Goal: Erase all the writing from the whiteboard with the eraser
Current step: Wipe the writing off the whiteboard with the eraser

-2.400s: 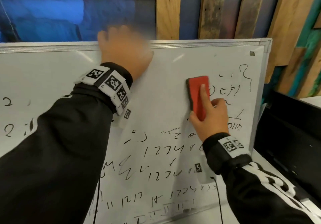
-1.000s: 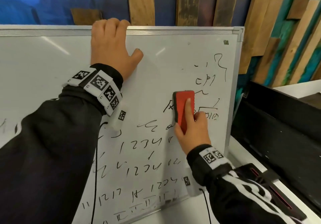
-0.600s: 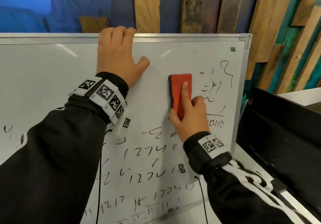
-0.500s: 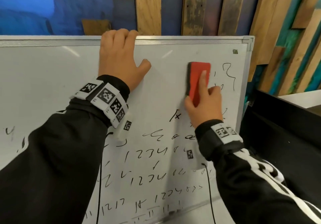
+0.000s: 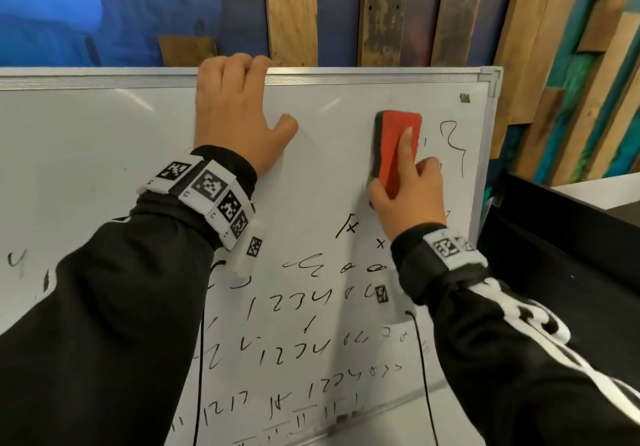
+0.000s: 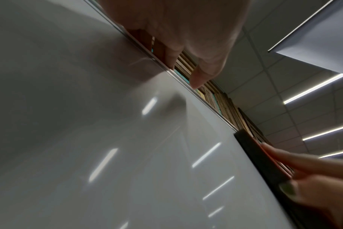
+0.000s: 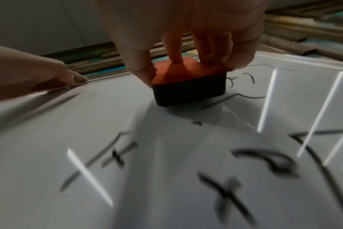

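Note:
The whiteboard (image 5: 104,154) leans upright, its upper left part blank. Black writing (image 5: 294,307) fills the lower middle, and a few marks (image 5: 452,140) stand near the right edge. My right hand (image 5: 408,189) grips the red eraser (image 5: 394,140) with its dark felt side against the board, upper right; in the right wrist view the eraser (image 7: 188,82) sits pinched between thumb and fingers, strokes (image 7: 225,193) below it. My left hand (image 5: 239,116) hooks its fingers over the board's top frame (image 5: 381,76), the thumb lying on the surface.
A wall of wooden planks (image 5: 388,12) rises behind the board. A black counter or cabinet (image 5: 561,237) stands to the right of the board's edge. Thin black cables (image 5: 424,376) hang from both wrists across the board.
The right hand has swept the eraser up and to the right across the board, wiping marks in the upper right area. The left hand has kept its hold on the top frame.

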Action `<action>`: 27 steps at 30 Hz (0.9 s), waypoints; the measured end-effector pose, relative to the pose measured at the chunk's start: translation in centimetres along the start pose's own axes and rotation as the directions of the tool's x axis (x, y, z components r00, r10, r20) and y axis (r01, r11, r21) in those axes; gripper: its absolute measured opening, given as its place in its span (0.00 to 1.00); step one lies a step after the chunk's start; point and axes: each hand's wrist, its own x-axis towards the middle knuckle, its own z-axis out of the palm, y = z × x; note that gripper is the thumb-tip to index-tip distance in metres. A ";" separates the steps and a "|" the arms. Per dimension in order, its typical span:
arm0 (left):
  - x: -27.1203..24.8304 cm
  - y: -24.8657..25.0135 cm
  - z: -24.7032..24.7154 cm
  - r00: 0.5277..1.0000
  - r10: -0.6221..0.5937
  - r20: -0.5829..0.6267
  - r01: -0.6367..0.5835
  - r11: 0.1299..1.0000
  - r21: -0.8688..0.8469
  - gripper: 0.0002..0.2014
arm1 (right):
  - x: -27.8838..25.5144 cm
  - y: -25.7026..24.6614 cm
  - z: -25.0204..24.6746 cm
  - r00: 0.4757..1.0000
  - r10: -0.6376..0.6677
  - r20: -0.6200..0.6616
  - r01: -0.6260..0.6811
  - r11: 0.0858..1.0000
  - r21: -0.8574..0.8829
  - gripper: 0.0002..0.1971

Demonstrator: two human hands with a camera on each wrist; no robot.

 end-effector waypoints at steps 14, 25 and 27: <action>0.2 -0.2 0.1 1.000 0.007 -0.003 -0.007 0.999 -0.053 0.29 | -0.3 3.2 -0.3 0.996 0.091 -0.012 -0.091 0.995 0.027 0.41; 0.3 -0.3 0.3 1.000 0.004 0.013 -0.003 0.997 -0.078 0.29 | -6.3 4.8 1.1 0.976 0.200 0.087 -0.207 0.975 0.079 0.41; 0.2 -0.3 0.3 1.000 0.002 0.007 -0.002 0.997 -0.075 0.29 | -2.6 4.2 -0.6 0.981 0.191 0.023 -0.192 0.978 0.088 0.39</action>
